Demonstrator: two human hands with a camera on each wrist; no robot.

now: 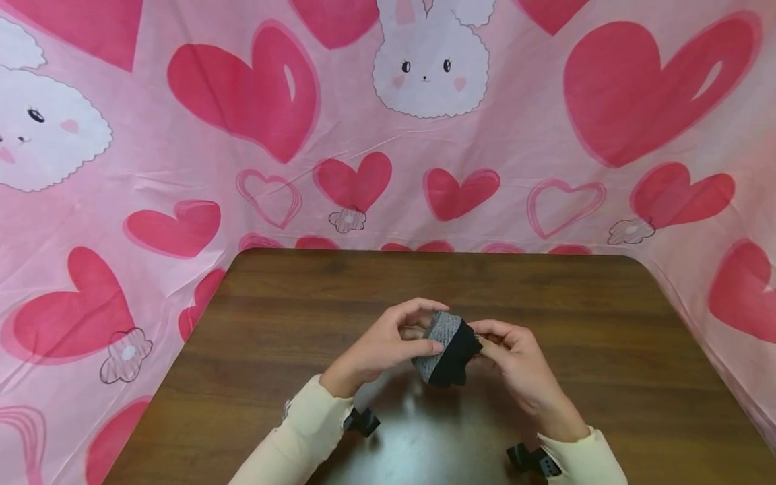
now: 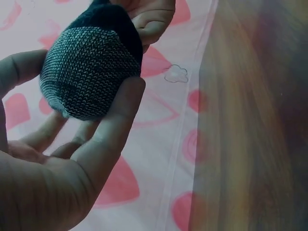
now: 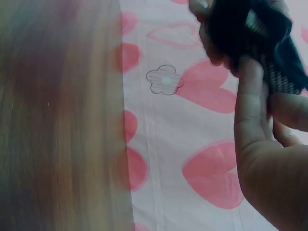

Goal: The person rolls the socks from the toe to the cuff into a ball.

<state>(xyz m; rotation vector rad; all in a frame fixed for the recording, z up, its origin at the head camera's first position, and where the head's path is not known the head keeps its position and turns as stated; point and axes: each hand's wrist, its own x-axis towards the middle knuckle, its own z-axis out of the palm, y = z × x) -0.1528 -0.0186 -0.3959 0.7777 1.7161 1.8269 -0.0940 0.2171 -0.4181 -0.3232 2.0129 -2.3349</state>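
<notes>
Above the table, both hands are on a balled-up knit sock (image 1: 441, 350), speckled grey at one end and black at the other. My left hand (image 1: 382, 347) grips the grey end, thumb on the near side and fingers round the far side. In the left wrist view the grey part of the sock (image 2: 89, 72) looks round and full. From the other side, my right hand (image 1: 524, 367) pinches the black edge between thumb and fingers. The right wrist view shows the black fabric (image 3: 231, 31) gathered, with some grey knit inside its folds.
The brown wooden table (image 1: 291, 289) lies under the hands, with a bright light reflection near its front. A pink cloth (image 1: 339, 135) with hearts and rabbits hangs behind and beside it. Black wrist mounts (image 1: 362, 422) sit at both cream sleeves (image 1: 297, 431).
</notes>
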